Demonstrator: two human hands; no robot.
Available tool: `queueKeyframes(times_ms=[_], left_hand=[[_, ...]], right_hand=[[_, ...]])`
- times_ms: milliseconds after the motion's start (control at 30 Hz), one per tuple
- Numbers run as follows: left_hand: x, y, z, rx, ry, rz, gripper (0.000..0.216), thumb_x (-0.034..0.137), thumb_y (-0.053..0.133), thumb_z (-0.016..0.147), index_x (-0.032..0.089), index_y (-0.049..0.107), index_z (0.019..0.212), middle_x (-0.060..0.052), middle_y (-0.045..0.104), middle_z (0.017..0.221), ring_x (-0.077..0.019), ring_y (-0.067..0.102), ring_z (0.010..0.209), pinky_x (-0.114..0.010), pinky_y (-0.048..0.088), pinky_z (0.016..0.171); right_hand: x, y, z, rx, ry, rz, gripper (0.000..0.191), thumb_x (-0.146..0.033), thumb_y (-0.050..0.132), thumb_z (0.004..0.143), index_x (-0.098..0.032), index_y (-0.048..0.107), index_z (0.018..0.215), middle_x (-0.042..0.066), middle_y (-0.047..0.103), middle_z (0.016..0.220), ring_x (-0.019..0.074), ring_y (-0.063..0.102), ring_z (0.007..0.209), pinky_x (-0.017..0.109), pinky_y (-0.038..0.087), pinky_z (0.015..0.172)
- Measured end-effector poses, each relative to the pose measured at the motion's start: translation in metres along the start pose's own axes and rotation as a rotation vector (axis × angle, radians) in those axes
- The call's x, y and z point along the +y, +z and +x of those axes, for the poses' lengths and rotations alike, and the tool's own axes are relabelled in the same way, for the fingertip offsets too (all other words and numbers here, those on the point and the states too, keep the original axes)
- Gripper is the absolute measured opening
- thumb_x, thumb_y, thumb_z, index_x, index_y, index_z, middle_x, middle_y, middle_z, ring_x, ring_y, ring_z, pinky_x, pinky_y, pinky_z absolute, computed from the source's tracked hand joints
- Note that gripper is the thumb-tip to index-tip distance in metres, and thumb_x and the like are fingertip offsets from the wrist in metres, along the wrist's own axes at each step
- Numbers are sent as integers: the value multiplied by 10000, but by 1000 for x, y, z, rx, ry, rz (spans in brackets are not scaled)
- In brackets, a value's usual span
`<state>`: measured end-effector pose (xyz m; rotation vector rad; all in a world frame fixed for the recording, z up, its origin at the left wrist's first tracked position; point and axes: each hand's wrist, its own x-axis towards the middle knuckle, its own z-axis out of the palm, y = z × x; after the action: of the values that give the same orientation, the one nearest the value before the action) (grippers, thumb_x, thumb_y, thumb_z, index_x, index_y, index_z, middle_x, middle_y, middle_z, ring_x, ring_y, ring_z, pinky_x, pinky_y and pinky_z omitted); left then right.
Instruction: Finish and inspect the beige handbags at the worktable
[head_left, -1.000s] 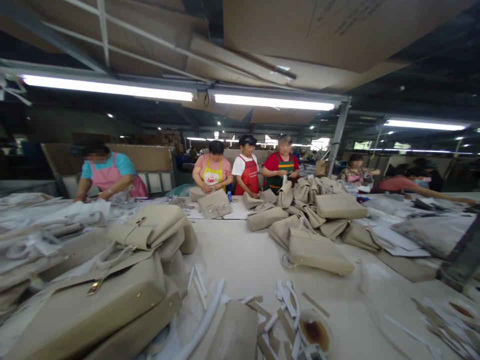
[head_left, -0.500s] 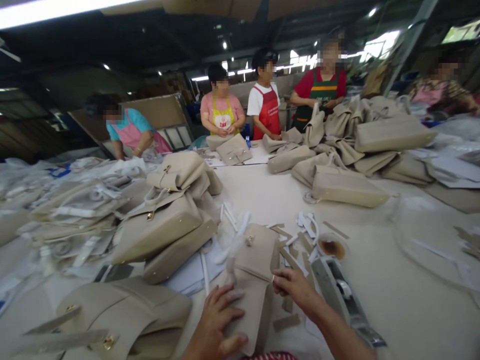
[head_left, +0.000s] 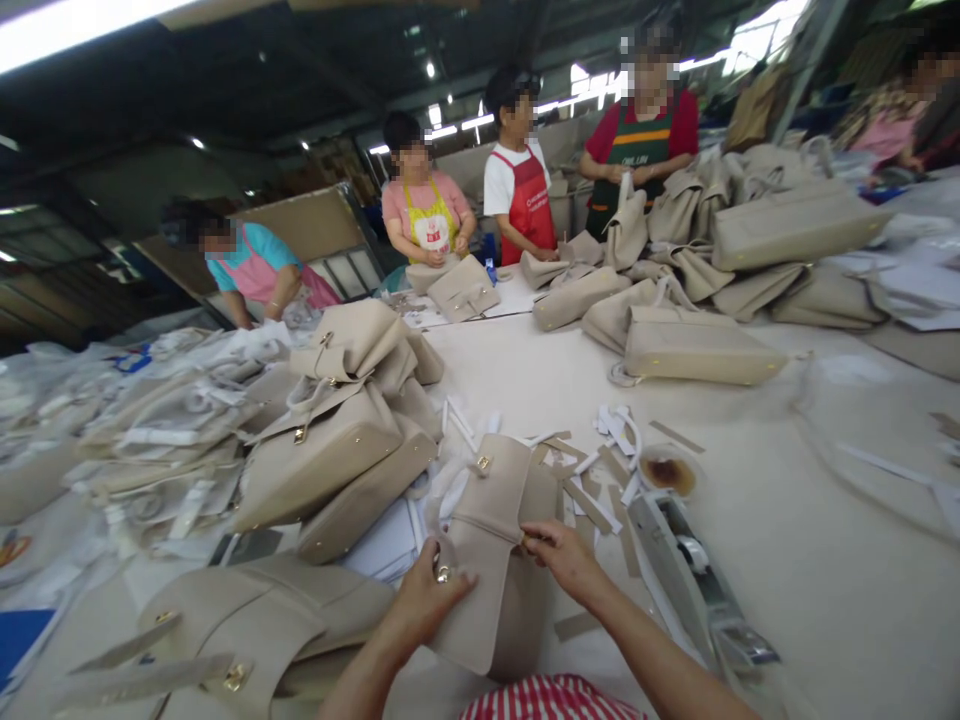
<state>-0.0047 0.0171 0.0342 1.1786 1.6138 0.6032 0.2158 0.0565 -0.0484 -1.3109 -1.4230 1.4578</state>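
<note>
A beige handbag with a gold clasp lies before me on the table, its front panel toward me. My left hand is closed round its left edge, thumb on the panel and fingers beside a small shiny metal fitting. On the other side, my right hand pinches the bag's right edge where the flap folds; its fingertips partly hide what they hold there. Another beige handbag with straps and gold fittings lies at my near left.
Stacked handbags rise at the left. A larger bag heap is at the far right. Scrap strips, a brown-stained dish and a grey tape dispenser lie right of my hands. Several co-workers stand across the table.
My left hand has gone from lying spread on the panel to gripping the bag's left edge. My right hand has moved slightly left, onto the bag's right edge. The bag has turned slightly.
</note>
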Motion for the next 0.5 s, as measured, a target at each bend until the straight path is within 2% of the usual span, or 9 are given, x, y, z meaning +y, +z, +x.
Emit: queueKeyframes(times_ms=[67, 133, 233, 400, 500], left_hand=[[5, -5, 4, -153, -36, -88, 682, 384, 656, 685, 179, 365, 1267, -94, 579, 1177, -268, 550, 1055, -376, 444, 897], [6, -9, 7, -213, -32, -142, 716, 356, 666, 682, 183, 342, 1297, -87, 577, 1195, -263, 547, 1067, -370, 439, 907], [6, -10, 7, -228, -33, -189, 744, 331, 659, 687, 176, 308, 1324, -94, 568, 1211, -268, 537, 1087, -376, 438, 909], [3, -10, 5, -248, -19, -263, 770, 308, 658, 685, 206, 277, 1345, -81, 575, 1195, -266, 549, 1064, -395, 439, 904], [-2, -14, 6, -302, -46, -339, 834, 330, 684, 654, 229, 246, 1356, -71, 582, 1176, -261, 563, 1034, -409, 441, 900]], right_hand=[[5, 5, 1, 39, -29, -35, 290, -288, 506, 773, -191, 684, 979, 58, 633, 887, 186, 591, 800, 322, 470, 717], [8, 9, 1, 70, -69, -69, 269, -320, 512, 793, -217, 690, 966, 48, 621, 883, 193, 578, 860, 336, 449, 800], [9, 14, 0, 104, -124, -114, 262, -341, 498, 820, -238, 687, 970, 46, 594, 894, 189, 558, 909, 325, 421, 856], [10, 23, -6, 147, -180, -175, 304, -330, 439, 856, -226, 648, 1050, 69, 574, 942, 198, 544, 928, 331, 424, 858], [8, 28, -9, 150, -206, -198, 305, -290, 423, 859, -227, 635, 1069, 73, 581, 944, 197, 549, 922, 323, 438, 848]])
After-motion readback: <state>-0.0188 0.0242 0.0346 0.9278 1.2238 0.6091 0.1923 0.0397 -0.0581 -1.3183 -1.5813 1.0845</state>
